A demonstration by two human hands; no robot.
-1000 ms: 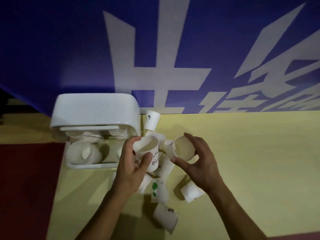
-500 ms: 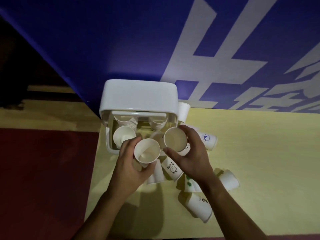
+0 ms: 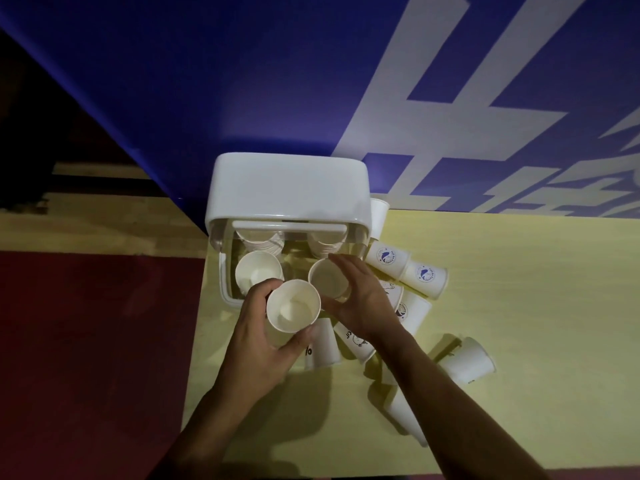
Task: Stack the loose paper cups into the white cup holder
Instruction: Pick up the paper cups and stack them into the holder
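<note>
The white cup holder stands at the back of the yellow table with its lid raised; cup stacks show inside, one open-topped stack at its front left. My left hand grips an upright paper cup just in front of the holder. My right hand holds a second cup over the holder's front right slot. Several loose cups lie on their sides to the right of the holder and under my right wrist.
A blue wall with white lettering rises right behind the holder. The yellow table ends at its left edge beside the holder, over a dark red floor. One cup lies apart at the right.
My right hand has carried its cup from above the loose pile leftward over the holder's front right slot. My left hand's cup has stayed just in front of the holder. The view shifted.
</note>
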